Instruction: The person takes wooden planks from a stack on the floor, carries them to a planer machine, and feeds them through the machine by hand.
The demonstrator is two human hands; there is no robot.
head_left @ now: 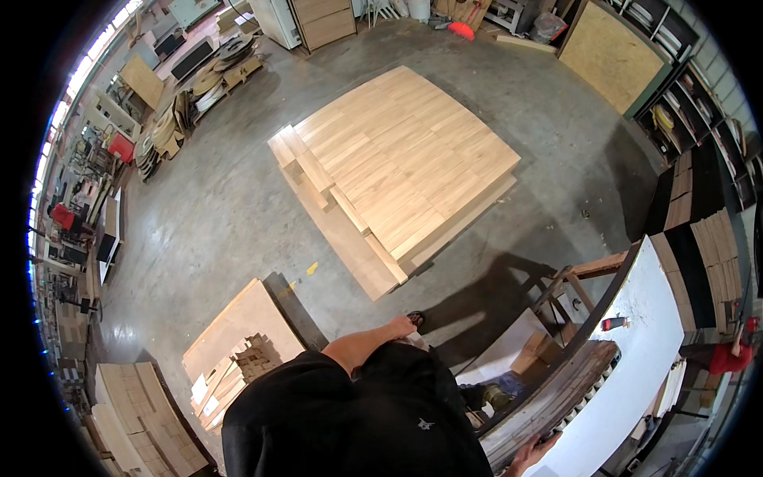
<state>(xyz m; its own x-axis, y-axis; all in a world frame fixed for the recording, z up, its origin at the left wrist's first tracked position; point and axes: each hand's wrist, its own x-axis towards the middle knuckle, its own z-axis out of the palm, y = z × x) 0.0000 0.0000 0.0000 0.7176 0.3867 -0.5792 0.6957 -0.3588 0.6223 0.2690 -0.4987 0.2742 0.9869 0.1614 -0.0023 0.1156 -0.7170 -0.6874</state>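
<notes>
My left forearm bends across the front of my dark clothes, and my left hand [401,326] looks closed. Whatever it may hold is too small to make out. A dark sandal [416,319] shows just past the fingers. Down at the lower right, my right hand [531,456] has its fingers partly spread at the near end of some long brown boards [548,397]. These boards lie along a white-topped bench [652,294], beside a row of pale rollers [589,395]. A small red-and-black tool [613,323] rests on the bench top.
On the floor ahead lies a large panel of light wood strips [405,151], with loose strips along its left edge. A low stack [238,318] bearing wood pieces stands at left. Shelves [675,119] line the right. A person in red [727,358] is at far right.
</notes>
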